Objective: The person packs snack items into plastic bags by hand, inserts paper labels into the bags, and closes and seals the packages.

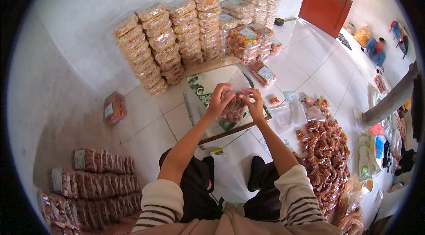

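Observation:
A clear plastic bag filled with small reddish-brown packets is held over a low board with green print. My left hand grips the bag's upper left side, fingers curled on the plastic. My right hand pinches its upper right side. The bag's empty top part stands up between and beyond the hands. The packets lie in its lower part, just above or on the board; I cannot tell which.
Tall stacks of packed bags line the wall. A large heap of small brown packets and flat clear bags lie at right. Filled bags are stacked lower left. A yellow-green tool lies near my feet. Another person sits far right.

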`<state>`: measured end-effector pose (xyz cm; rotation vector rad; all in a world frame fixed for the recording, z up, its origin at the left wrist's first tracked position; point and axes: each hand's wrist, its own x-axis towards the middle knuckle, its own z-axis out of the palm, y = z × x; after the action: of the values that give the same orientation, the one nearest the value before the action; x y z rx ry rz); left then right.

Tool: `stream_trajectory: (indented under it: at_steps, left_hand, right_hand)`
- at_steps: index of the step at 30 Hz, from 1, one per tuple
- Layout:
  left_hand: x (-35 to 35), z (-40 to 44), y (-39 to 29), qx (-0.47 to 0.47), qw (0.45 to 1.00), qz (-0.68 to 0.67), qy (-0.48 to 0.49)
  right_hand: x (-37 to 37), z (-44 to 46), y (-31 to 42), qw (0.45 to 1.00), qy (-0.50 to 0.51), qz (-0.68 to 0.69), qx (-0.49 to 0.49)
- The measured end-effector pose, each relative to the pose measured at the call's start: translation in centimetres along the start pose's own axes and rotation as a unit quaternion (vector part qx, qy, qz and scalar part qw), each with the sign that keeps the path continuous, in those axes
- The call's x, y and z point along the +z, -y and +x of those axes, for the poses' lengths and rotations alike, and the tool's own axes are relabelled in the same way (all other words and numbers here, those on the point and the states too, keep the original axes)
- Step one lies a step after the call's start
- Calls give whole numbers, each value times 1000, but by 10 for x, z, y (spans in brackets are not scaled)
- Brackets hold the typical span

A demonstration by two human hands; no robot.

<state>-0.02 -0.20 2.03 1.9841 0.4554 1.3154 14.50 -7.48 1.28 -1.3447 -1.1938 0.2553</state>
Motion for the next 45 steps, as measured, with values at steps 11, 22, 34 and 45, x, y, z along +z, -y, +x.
stream_trajectory:
  at_steps: [11, 22, 34, 45]
  left_hand:
    - [16, 10, -8, -68, 985, -128, -94]
    - [11, 2, -2, 12, 995, -1, -95]
    - [3, 8, -14, 9, 998, 0, -61]
    - [13, 13, -18, -23, 994, -50, -90]
  right_hand:
    - [12, 4, 1, 999, -32, 12, -5]
    - [7, 4, 7, 1000, -16, 8, 14]
    - [5, 17, 22, 999, 15, 3, -36]
    - [12, 26, 18, 985, 57, 161, -11]
